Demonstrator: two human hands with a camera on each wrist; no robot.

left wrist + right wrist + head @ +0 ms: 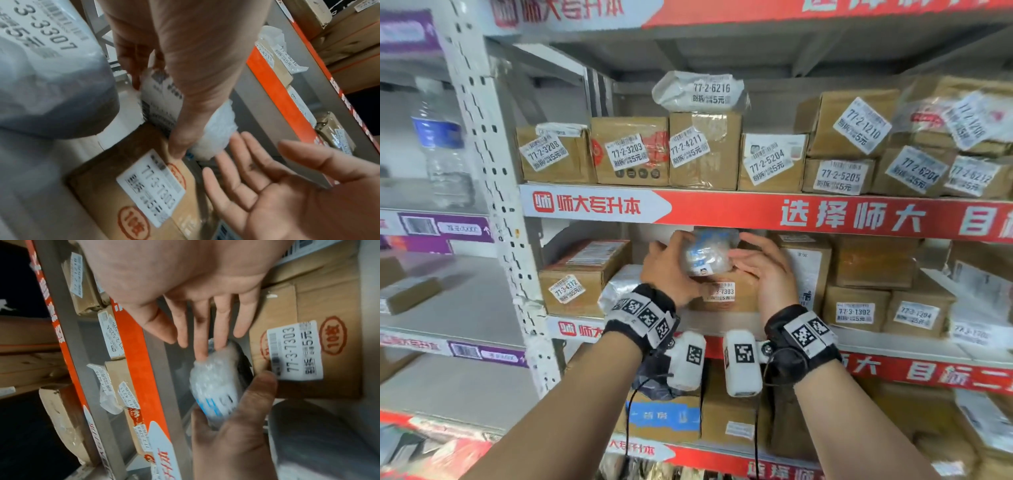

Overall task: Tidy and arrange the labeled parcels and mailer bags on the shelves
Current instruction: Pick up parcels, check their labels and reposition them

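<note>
The left hand point(666, 270) holds a small bubble-wrapped parcel point(707, 253) at the middle shelf point(825, 214), its grip curled round the parcel's 9 o'clock side, thumb along the near edge. The right hand point(763, 270) stands at the parcel's 3 o'clock side with palm turned inward; its grip is spread, fingers point(200, 331) straight, and the longest fingertips touch the wrap. The parcel sits on top of a brown carton labelled 77-3-7303 point(726, 291), just under the red shelf edge. A grey mailer bag point(619, 284) lies at the carton's 9 o'clock, and past it a carton labelled 77-3-4312 point(575, 277). At 3 o'clock more labelled cartons point(859, 308) are stacked. On the shelf above, at 12 o'clock, a row of boxes point(633, 150) carries 77-2 labels, with a white mailer bag marked 77-2-6216 point(702, 90) lying on one box.
</note>
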